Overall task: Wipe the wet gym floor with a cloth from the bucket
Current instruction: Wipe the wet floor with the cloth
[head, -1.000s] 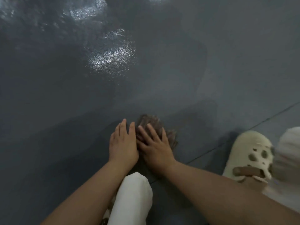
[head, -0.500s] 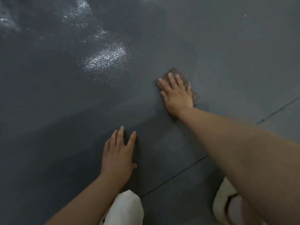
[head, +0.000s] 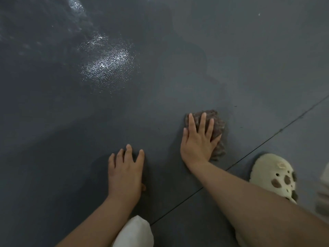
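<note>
A crumpled brown cloth point(head: 218, 130) lies on the dark grey gym floor point(head: 178, 77). My right hand point(head: 198, 139) presses flat on top of it with fingers spread, covering its left part. My left hand point(head: 125, 172) rests palm down on the bare floor to the left of the cloth, fingers apart, holding nothing. A wet glossy patch point(head: 106, 64) shines on the floor further away at the upper left. No bucket is in view.
A cream clog with holes point(head: 275, 177) stands on the floor at the right, close to my right forearm. My knee in white trousers point(head: 134, 232) is at the bottom middle. A thin floor seam point(head: 258, 147) runs diagonally behind the cloth.
My right hand has pulled the cloth back toward me and to the right, from further out on the floor. My left hand has stayed flat on the floor.
</note>
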Available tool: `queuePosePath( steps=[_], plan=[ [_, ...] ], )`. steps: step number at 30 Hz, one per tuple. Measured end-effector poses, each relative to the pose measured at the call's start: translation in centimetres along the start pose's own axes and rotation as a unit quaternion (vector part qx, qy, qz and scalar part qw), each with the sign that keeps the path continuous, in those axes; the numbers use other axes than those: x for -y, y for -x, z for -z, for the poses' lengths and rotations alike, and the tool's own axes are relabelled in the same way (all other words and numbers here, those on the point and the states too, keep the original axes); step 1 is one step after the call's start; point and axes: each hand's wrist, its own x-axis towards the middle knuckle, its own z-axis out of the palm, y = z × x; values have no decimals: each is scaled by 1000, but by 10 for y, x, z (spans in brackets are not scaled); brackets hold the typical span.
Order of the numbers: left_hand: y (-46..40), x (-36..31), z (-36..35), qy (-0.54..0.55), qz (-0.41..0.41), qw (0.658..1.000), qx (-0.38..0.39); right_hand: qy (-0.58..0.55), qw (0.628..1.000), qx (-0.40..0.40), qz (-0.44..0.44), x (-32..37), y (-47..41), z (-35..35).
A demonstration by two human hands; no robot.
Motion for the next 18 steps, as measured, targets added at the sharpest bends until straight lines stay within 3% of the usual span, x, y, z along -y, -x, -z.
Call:
queuePosePath(
  steps=[5, 8, 13, 18],
  plan=[
    [0, 2, -2, -8, -3, 1000, 1, 37, 990, -4, 139, -4, -73, 22],
    [1, 3, -4, -5, -9, 1000, -3, 48, 983, 13, 177, -20, -101, 36],
    [6, 14, -8, 22, -27, 999, -2, -6, 997, -32, 76, -66, -81, 31],
    [20, 22, -11, 46, -27, 999, -5, -16, 999, -26, -36, -90, -27, 21]
  ],
)
